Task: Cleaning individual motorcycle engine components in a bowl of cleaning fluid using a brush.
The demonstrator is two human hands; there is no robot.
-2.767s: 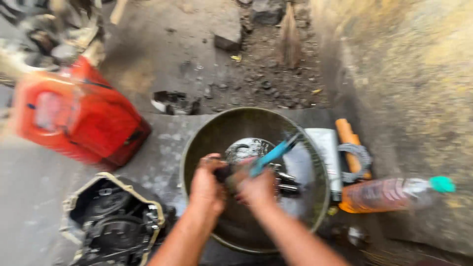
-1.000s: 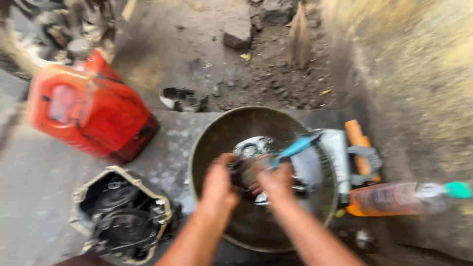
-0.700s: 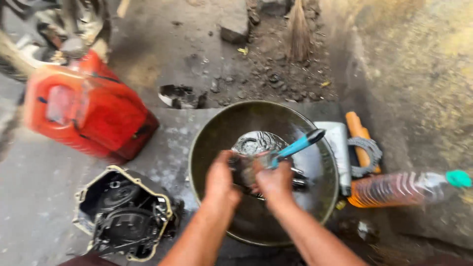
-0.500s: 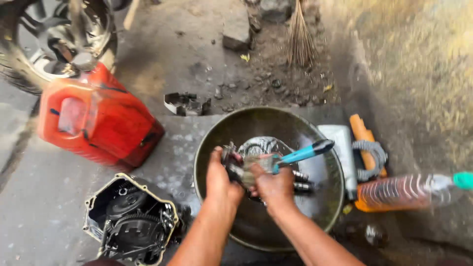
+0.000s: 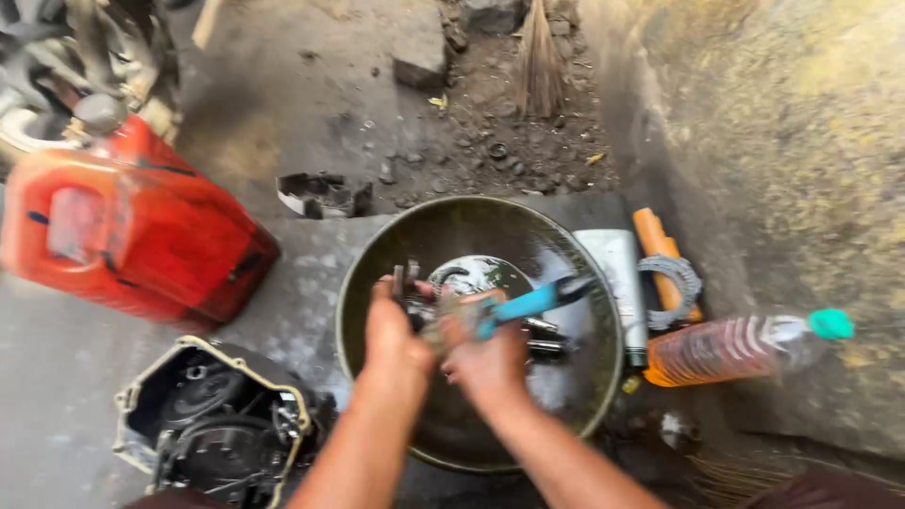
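A dark round metal basin [image 5: 377, 273] with oily liquid sits on the concrete floor. My left hand [image 5: 391, 330] grips a small dark metal part [image 5: 411, 283] over the basin. My right hand [image 5: 490, 353] is closed on a brush with a blue handle [image 5: 528, 302], its head pressed against that part. More metal pieces [image 5: 542, 339] lie in the liquid beside a shiny round plate [image 5: 476, 273].
A red plastic fuel can [image 5: 132, 236] stands at the left. A black engine casing [image 5: 212, 424] lies at the lower left. Right of the basin lie a plastic bottle of orange liquid [image 5: 735, 349], an orange-handled tool [image 5: 660, 254] and a grey ring [image 5: 669, 278]. A broom [image 5: 539, 57] and rubble lie beyond.
Both hands stay over the basin with the brush against the part; the brush handle has shifted slightly. The camera view has drifted, so the fuel can and casing sit differently in frame.
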